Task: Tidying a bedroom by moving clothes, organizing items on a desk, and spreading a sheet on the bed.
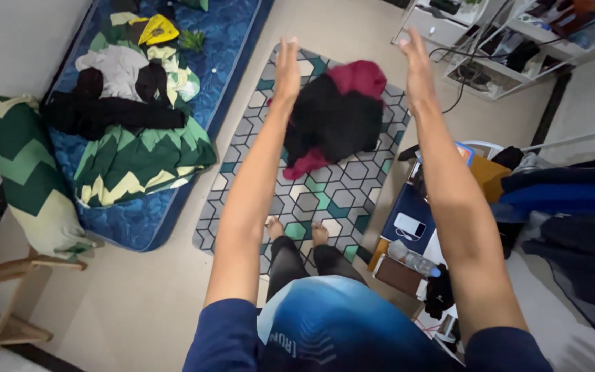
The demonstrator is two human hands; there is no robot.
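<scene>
Blue mattress at left, heaped with a green zigzag blanket and mixed clothes, yellow piece on top. Green zigzag pillow leaning at wall beside it, wooden stool lower left. Geometric rug in grey, teal and white mid-floor, bare feet on its near edge. White shelf with cables upper right. Dark garments hanging at right; low table with phone and bottle under them. Nothing between hands and garment. Garment: crumpled black and maroon bundle, loose over far half of rug, apparently mid-air, between the two hands, touching neither. Left hand stretched forward, fingers straight and together, empty. Right hand likewise flat, fingers extended, holding nothing.
</scene>
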